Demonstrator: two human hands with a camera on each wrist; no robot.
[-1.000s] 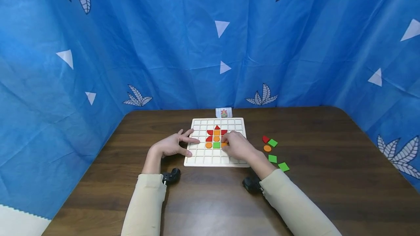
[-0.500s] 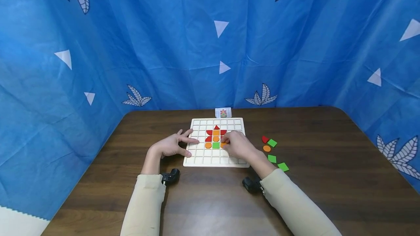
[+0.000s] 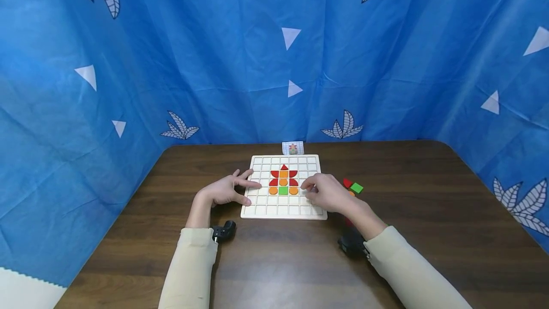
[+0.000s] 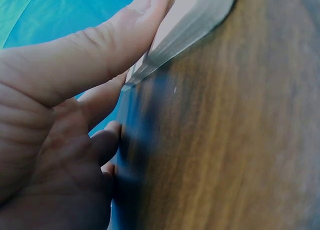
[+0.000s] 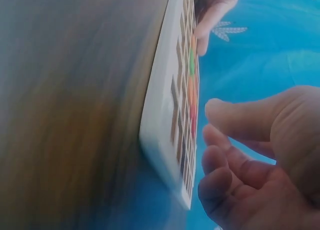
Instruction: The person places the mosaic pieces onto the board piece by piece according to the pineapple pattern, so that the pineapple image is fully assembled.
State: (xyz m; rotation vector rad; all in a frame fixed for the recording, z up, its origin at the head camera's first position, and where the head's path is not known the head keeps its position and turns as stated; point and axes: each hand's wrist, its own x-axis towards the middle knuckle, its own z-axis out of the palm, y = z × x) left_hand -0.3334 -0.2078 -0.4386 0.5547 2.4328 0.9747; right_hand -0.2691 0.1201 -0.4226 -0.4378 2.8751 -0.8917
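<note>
A white gridded board (image 3: pixel 261 211) lies on the table. In its cells sit a red triangle (image 3: pixel 284 167), an orange square (image 3: pixel 283 174), several curved red pieces (image 3: pixel 274 174), a green square (image 3: pixel 283 190) and orange discs (image 3: pixel 293 190). My left hand (image 3: pixel 223 190) rests on the board's left edge, fingers spread; in the left wrist view its thumb (image 4: pixel 90 60) lies over the rim. Just over the board's right part hovers my right hand (image 3: pixel 328 192). Its fingers are loosely bent with nothing between them, apart from the board in the right wrist view.
A small printed card (image 3: pixel 293 148) lies behind the board. Right of it, a loose red piece (image 3: pixel 347 183) and a green square (image 3: pixel 357 188) lie on the dark wooden table (image 3: pixel 274 261). The right forearm covers other loose pieces. A blue curtain (image 3: pixel 240 61) hangs behind.
My right hand has let go of the right-hand orange disc, which now lies in its cell beside the green square. That hand has moved right. The left hand has stayed put.
</note>
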